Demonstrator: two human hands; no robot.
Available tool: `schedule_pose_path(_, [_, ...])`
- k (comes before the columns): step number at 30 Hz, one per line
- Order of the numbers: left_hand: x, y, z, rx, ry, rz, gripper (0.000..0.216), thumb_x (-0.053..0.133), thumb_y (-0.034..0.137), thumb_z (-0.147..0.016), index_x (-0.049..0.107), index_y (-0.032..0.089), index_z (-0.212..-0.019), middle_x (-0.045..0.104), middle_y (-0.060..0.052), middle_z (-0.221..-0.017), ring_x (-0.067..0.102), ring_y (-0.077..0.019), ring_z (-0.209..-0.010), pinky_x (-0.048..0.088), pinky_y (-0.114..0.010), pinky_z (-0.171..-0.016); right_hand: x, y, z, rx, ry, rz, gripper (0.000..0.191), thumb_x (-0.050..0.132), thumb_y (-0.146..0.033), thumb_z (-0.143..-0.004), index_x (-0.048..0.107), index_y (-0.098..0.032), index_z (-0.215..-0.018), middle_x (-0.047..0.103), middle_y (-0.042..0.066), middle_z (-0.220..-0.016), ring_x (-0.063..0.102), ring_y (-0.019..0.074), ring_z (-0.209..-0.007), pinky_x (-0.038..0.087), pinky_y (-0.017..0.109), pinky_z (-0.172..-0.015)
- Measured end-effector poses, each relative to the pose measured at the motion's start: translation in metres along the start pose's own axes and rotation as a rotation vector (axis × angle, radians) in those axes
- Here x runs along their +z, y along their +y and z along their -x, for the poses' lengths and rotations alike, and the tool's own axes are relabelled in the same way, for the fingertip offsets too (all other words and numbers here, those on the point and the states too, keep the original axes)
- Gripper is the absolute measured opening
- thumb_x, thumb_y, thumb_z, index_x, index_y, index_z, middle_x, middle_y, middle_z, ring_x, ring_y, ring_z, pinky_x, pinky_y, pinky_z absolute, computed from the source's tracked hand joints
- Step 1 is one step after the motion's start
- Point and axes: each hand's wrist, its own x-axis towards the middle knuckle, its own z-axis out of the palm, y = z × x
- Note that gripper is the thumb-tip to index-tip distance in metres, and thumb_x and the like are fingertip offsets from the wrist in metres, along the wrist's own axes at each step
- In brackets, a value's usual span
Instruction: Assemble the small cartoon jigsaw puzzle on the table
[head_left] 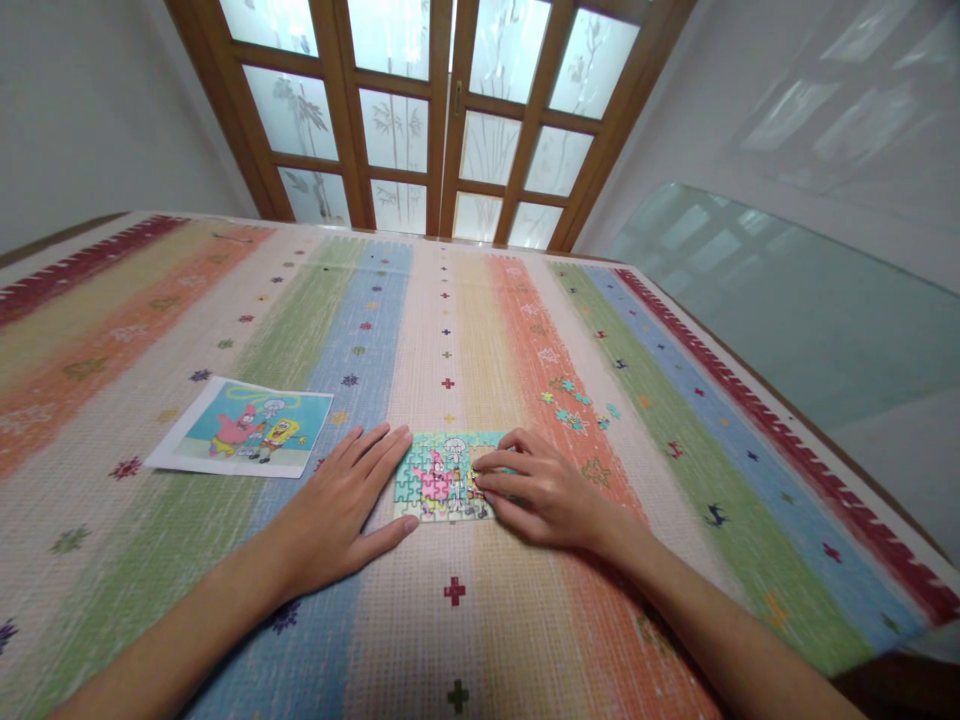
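A partly covered jigsaw puzzle [435,480] with cartoon figures lies flat on the tablecloth in front of me. My left hand [349,500] rests open at its left side, fingers stretched forward and thumb at the lower left edge. Over the puzzle's right part, my right hand [532,485] is closed, its fingertips bunched together on the surface. Those fingers hide that side of the picture and whatever may be between them. Several loose puzzle pieces [574,420] lie scattered beyond my right hand. To the left is a printed reference picture [247,428] with the same cartoon figures.
A striped, patterned tablecloth [442,610] covers the wide table. Beyond its far edge stand wooden doors [439,130] with frosted glass panes. A glass panel [772,290] is along the right side, by a pale wall.
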Motion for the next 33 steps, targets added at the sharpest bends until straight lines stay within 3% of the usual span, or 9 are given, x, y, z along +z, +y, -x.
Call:
schedule_pose_path(20, [0.0,-0.0005,0.0002,0.021,0.003,-0.032,0.084,0.054,0.056,-0.098,0.012,0.023,-0.163,0.042,-0.013,-0.16,0.04,-0.0357,-0.146,0.03,-0.058,-0.121,-0.0019,-0.0019,0.0028,-0.003,-0.106,0.111,0.023,0.044,-0.021,-0.103,0.067,-0.02,-0.101,0.068,0.008,-0.109,0.058,0.0223,-0.094,0.045,0.041,-0.089])
schedule_pose_path(33, [0.0001,-0.0012,0.0002,0.033,0.005,-0.061,0.085,0.053,0.057,-0.098,0.011,0.022,-0.164,0.043,-0.014,-0.16,0.042,-0.0357,-0.145,0.031,-0.058,-0.12,0.0048,-0.0012,0.0038,0.005,-0.029,0.062,0.026,0.042,-0.026,-0.108,0.067,-0.019,-0.103,0.071,0.006,-0.108,0.06,0.0191,-0.098,0.044,0.038,-0.091])
